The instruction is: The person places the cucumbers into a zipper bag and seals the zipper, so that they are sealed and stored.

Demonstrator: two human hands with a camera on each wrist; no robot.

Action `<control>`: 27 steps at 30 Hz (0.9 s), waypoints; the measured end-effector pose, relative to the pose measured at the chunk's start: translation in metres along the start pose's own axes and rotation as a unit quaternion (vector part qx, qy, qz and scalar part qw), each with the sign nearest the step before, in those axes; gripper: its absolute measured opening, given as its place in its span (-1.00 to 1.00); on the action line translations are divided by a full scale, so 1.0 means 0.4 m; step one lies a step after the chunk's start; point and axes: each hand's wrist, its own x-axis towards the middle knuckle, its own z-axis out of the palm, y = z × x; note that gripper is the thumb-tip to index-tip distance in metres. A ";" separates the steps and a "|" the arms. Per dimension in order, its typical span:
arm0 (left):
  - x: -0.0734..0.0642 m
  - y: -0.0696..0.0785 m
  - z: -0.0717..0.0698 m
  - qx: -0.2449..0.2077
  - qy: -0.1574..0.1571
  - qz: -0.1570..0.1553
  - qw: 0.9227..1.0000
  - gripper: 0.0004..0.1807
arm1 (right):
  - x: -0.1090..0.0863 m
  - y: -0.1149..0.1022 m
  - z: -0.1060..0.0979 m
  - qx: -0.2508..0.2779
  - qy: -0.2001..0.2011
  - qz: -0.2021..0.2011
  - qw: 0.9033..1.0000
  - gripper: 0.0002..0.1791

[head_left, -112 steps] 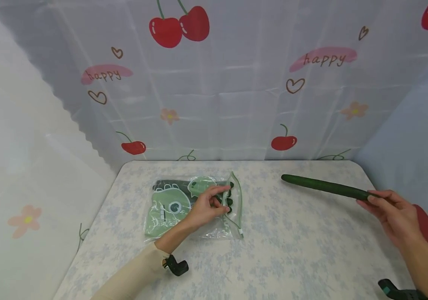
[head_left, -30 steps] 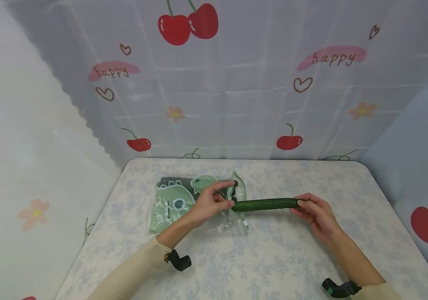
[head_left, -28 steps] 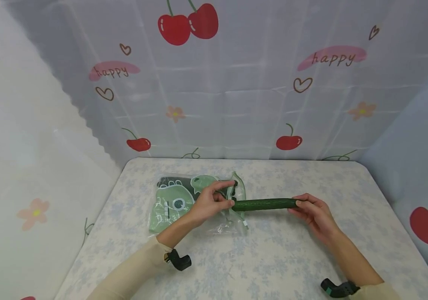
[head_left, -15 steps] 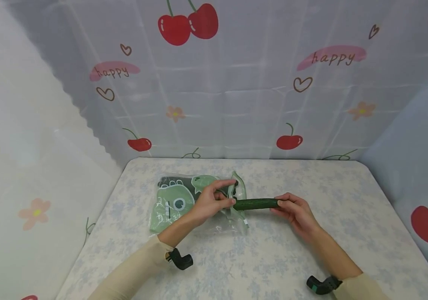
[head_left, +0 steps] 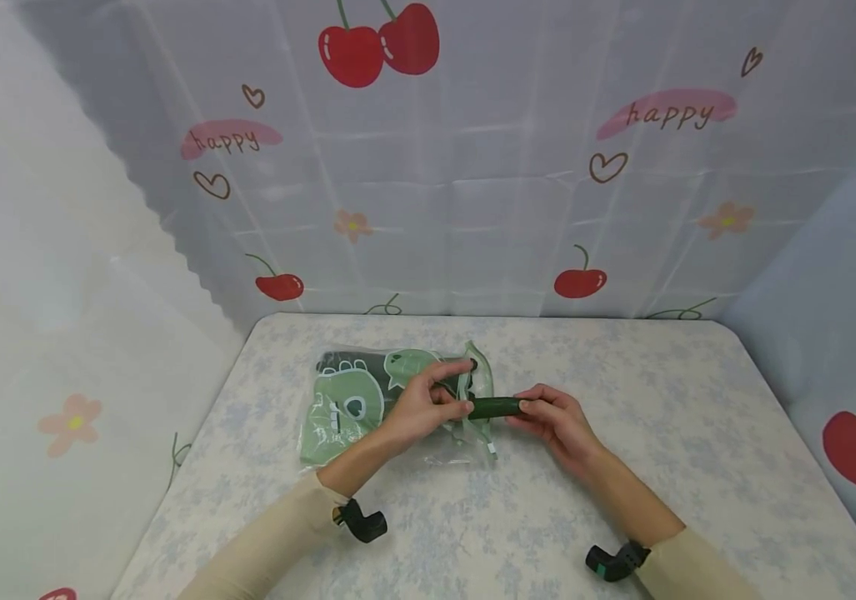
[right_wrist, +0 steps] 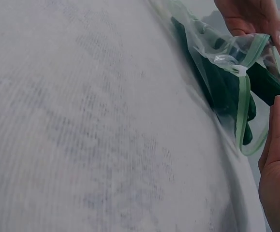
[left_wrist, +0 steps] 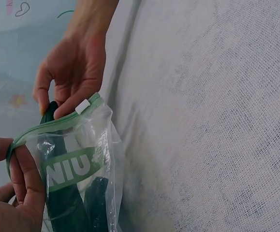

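A clear zip bag [head_left: 348,400] with green dinosaur print lies on its side on the table, its mouth facing right. My left hand [head_left: 423,408] pinches the green zip edge and spreads the mouth; in the left wrist view its thumb and fingers [left_wrist: 27,179] grip that rim. My right hand [head_left: 558,425] holds a long cucumber [head_left: 495,407] by one end. Most of the cucumber is inside the bag, and a short length shows outside. Other dark green cucumbers [right_wrist: 224,92] lie in the bag, seen through the plastic in the right wrist view.
The white zip slider [left_wrist: 82,106] sits at one end of the bag's mouth. A pale blue-patterned cloth [head_left: 668,400] covers the table. Behind it hangs a curtain [head_left: 473,183] printed with cherries; similar sheets close off both sides.
My right hand has come from the far right to the bag and pushed the cucumber leftward through its mouth, so less shows outside. The left hand has stayed at the rim.
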 end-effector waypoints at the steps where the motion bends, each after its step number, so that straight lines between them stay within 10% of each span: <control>1: 0.000 -0.001 0.000 0.001 0.001 -0.002 1.000 -0.26 | 0.004 0.002 0.005 0.002 -0.006 0.002 1.000 -0.86; 20: -0.005 0.008 0.006 0.007 0.010 -0.006 1.000 -0.32 | 0.046 0.031 0.079 0.017 -0.032 0.005 0.999 -0.84; 27: 0.000 0.014 0.011 0.000 0.011 -0.013 1.000 -0.31 | 0.053 0.018 0.088 -0.116 -0.053 -0.014 0.992 -0.84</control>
